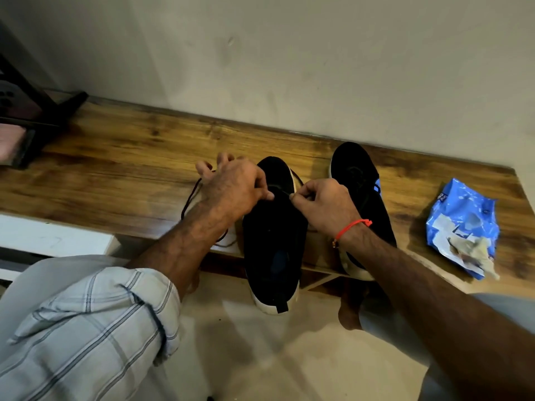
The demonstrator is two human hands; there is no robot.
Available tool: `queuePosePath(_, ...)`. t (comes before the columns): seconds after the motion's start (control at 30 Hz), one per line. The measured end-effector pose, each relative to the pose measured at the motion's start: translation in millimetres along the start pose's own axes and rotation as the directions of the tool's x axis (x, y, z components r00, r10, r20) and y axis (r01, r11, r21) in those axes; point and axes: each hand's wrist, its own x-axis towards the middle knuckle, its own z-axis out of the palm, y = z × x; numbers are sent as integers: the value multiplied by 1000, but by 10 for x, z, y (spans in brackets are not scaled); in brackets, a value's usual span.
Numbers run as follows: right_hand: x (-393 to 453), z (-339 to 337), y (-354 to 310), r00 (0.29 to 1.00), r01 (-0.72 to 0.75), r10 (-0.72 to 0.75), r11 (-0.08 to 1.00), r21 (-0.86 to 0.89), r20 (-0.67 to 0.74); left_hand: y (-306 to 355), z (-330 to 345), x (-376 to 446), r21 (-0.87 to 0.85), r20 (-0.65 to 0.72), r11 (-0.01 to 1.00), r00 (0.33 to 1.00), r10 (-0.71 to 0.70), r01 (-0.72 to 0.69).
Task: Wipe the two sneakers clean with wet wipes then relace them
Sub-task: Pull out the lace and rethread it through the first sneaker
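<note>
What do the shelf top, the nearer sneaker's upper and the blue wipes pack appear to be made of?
Shelf top: wood or wood-look laminate, going by the brown grain and knots with a slight sheen. Nearer sneaker: matte black upper with no shine, probably fabric or suede, above a whitish sole that looks rubbery. Wipes pack: thin glossy plastic film, crinkled and catching highlights.

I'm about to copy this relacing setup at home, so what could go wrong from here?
1. The near sneaker overhangs the front edge of the wooden shelf; a hard tug on the lace by the left hand or right hand might tip it off.
2. The slack lace loops loosely beside the left hand and could tangle.
3. A dirty used wipe lies on the wipes pack and could soil fresh ones.
</note>
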Motion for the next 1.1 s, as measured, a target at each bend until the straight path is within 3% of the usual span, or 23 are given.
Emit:
queuePosePath(0.17,27,1,67,999,-40,40,999,-1,-19,-432,-342,41,-50,-156,945,932,-327,323)
queuePosePath(0.27,27,-12,45,999,-53,53,998,20,1,-488,-338,39,47,-153,914,907,-392,402)
queuePosePath(0.33,23,-23,32,999,-54,54,998,19,1,-410,-272,23,21,-114,955,949,-293,297)
queuePosePath(0.43,16,-26,25,999,-42,42,999,14,13,-192,-157,-31,-91,-99,995,994,-37,28)
queuePosePath(0.5,13,-17,22,1000,-16,16,1000,-2,5,-14,-51,-78,-36,-54,997,996,66,-68)
queuePosePath(0.73,25,-11,71,1000,-11,11,999,-42,2,-26,72,10,71,9,997,1000,30,-31)
queuePosePath(0.93,20,-4,27,1000,14,-14,1000,-21,-8,7,116,-67,-191,48,978,994,94,-83)
queuePosePath(1.0,11,18,11,999,26,-26,1000,-10,-21,86,167,-103,-145,91,985,990,104,-90)
queuePosePath(1.1,-12,26,3,999,26,-26,1000,-18,-25,99,133,-89,-126,14,990,998,68,-66)
